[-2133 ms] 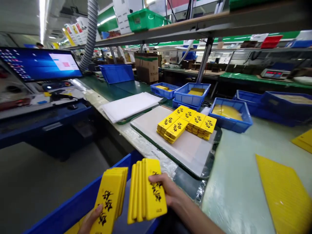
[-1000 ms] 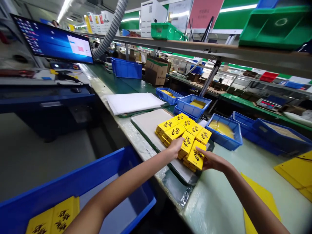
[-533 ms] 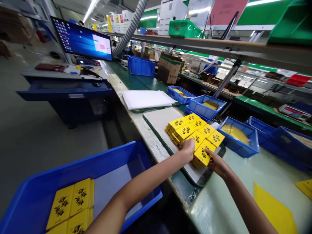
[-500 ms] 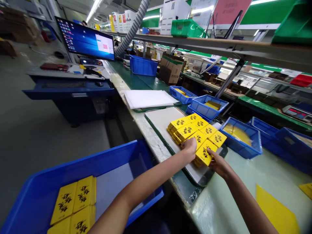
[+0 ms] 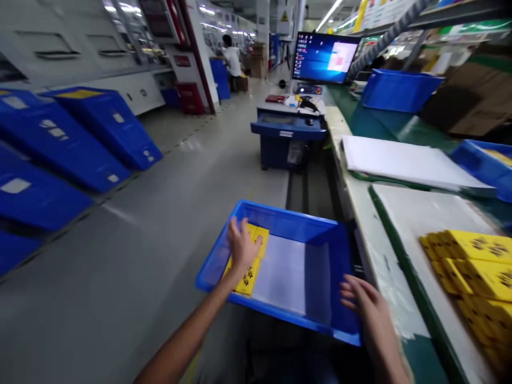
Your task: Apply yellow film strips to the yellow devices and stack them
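Note:
Yellow flat boxes with black lettering lie along the left side of a blue bin, whose pale floor shows on the right. Over these boxes is my left hand, fingers spread, hiding some of them; whether it touches them I cannot tell. My right hand hovers at the bin's right rim with its fingers loosely stretched and nothing between them. On the bench to the right, stacked yellow boxes of the same kind stand on a white-topped green tray.
A stack of white sheets lies farther along the bench. Beyond stand a monitor and a small dark-blue desk. Large blue containers line the left side of the floor. A person is far back.
My view has swung left. Both hands have left the yellow boxes on the bench; the left is now over the boxes in the bin, the right beside its rim.

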`<state>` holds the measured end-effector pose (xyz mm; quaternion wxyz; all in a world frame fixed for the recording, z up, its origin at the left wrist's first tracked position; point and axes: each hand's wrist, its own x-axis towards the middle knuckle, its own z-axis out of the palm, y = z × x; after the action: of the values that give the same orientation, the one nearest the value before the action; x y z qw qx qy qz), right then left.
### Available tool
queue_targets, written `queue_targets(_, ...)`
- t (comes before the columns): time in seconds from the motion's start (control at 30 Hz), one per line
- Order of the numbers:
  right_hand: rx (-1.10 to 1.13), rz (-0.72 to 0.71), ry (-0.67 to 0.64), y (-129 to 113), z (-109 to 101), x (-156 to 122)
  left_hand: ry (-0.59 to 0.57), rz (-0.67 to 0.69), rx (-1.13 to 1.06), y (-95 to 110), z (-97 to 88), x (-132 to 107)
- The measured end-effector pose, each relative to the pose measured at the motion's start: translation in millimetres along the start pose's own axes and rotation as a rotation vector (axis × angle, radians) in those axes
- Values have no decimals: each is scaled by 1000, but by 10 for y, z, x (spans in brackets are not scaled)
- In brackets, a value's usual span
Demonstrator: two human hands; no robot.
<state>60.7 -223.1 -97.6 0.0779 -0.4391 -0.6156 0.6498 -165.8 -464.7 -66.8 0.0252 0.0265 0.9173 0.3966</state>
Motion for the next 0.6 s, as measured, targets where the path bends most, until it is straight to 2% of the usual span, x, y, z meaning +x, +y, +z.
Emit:
queue_targets(0.03,-46,8,-108,-56,469,202,30,-71,62,-324,-231,186)
queue_targets(0.07,-105,54,-275,-95,923,397,25,-129,112,-613,-404,328)
queue_targets(0.1,-140,80,-336,-109,1342,578,-10,-172,149,-863,-516,426)
queue_targets(0.17,-194,135,-410,-40,2029,876,-107,-218,196,-1244,-580,497)
queue_targets(0.23,-246,198,-443,136,2501,1065,-171,-235,229,-1485,-519,439)
queue_targets(0.3,-282,242,-444,354,2802,1158,-186,-249,264,-1624,-431,296)
queue_targets(0.4,-311,280,-440,639,3060,1203,-184,-272,309,-1719,-352,7)
queue_targets(0.5,-333,302,-424,830,3161,1225,-167,-270,330,-1743,-316,-286)
queue_targets(0.6,-334,312,-410,955,3124,1235,-143,-257,337,-1733,-267,-493)
